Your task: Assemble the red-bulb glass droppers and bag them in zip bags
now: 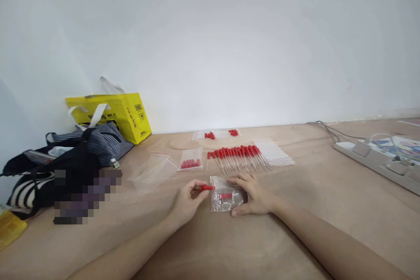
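Note:
A clear zip bag [218,205] lies on the table in front of me, with one red piece [225,196] inside. My left hand [190,199] pinches another red piece [207,187], whose tip is at the bag's left, open-looking edge. My right hand [252,194] rests over the bag's right side, thumb and fingers spread around it and holding it. Just behind are many red-handled thin metal sticks [232,152] in a row. Left of them sits a small bag with several red pieces [190,163].
Empty clear bags [155,170] lie at the left, and a white stack of bags [274,153] at the right. Farther back are more red pieces [209,135]. A yellow bag [131,118] and dark bags [82,162] stand left; a power strip [377,162] with cables lies right.

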Motion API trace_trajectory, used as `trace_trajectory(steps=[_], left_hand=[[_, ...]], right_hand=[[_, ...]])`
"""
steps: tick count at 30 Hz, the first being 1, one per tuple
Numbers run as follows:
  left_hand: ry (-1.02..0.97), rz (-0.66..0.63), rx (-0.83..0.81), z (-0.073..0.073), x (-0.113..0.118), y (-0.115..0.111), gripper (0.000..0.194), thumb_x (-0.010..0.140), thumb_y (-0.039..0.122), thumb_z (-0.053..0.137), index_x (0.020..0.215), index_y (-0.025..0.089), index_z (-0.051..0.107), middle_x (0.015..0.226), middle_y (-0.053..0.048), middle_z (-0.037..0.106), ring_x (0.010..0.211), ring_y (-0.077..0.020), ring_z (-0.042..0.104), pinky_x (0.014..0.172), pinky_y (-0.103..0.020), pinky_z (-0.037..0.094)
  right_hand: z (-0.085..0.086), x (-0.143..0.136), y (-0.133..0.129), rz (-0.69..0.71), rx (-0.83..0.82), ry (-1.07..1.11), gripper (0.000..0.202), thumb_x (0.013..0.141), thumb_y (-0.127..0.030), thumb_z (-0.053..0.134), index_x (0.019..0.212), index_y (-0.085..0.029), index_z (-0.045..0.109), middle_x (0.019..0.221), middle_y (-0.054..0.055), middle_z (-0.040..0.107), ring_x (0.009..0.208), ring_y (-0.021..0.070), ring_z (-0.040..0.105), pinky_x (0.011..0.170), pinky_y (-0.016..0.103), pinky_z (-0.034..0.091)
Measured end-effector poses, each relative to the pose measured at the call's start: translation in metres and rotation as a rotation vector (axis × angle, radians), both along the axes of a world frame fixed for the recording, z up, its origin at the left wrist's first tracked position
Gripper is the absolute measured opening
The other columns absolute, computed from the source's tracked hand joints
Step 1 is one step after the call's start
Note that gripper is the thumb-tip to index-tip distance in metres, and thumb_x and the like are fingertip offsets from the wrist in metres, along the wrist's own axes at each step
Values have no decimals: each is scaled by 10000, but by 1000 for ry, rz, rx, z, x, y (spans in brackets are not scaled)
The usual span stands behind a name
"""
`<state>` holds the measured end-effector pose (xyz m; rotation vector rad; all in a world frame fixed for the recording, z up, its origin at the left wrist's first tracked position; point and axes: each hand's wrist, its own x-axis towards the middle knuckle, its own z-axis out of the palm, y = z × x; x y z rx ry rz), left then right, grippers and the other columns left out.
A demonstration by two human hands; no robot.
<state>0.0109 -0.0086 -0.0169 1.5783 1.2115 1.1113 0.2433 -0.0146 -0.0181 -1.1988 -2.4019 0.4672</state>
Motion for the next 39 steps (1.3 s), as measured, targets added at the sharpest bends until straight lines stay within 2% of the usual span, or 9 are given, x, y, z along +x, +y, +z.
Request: trace_trajectory(steps=[5,11,15,19,22,28,33,36,39], left_hand=[[381,-195,167,4,4,4,187,710,247,561,852,250,682,811,-25,678,790,-195,574,750,-300,424],[517,-225,209,2,15,16,77,659,174,589,633,181,661,694,-12,634,669,-143,552,621,-224,412],[562,-267,130,15,8,37,51,573,175,672,580,156,625,559,27,594,531,-110,535,516,-196,409],[613,-58,129,29,6,81,65,683,122,577,738,139,607,680,-2,605,658,-127,559,636,-236,441],[670,84,98,27,18,111,166,742,165,573,902,121,571,858,-54,601,811,-167,558,755,-321,443],[679,136,-19,19,48,140,283,840,284,487,1095,160,485,1094,-68,520,926,-186,543,763,-373,470],[523,108,-12,33,43,136,298,822,247,513,1100,146,472,1033,-67,547,861,-175,568,731,-351,479],[391,73,45,42,23,112,337,801,162,482,1134,163,422,822,-18,569,651,-117,595,630,-264,489],[240,62,114,42,-2,76,324,803,191,426,1124,211,389,799,23,520,623,-74,590,629,-217,493]], right_hand=[[-3,-1,2,5,-10,15,838,519,-630,635,1209,-200,434,1177,86,462,1072,257,402,921,402,263],[0,-1,1,9,-16,19,834,526,-638,626,1214,-209,431,1175,84,466,1077,257,398,917,401,264],[-1,-1,1,7,-13,12,843,519,-643,627,1214,-206,433,1160,84,470,1063,257,407,912,399,268],[-2,-1,1,1,-15,10,831,519,-631,635,1209,-212,437,1146,82,476,1056,258,412,910,402,267],[-1,-1,1,5,-13,8,823,529,-623,634,1218,-224,425,1157,77,471,1067,260,402,913,404,262],[-1,-2,1,14,-6,9,795,542,-596,641,1211,-224,430,1153,76,472,1056,260,411,906,398,269],[-2,-1,3,13,-9,3,791,543,-597,640,1208,-225,431,1133,75,481,1048,263,416,898,402,277],[-2,-1,2,14,4,10,785,542,-599,639,1200,-219,440,1147,78,478,1053,260,412,903,403,272],[-2,-1,2,19,13,22,782,540,-596,643,1196,-218,447,1169,77,470,1062,254,408,909,399,268]])
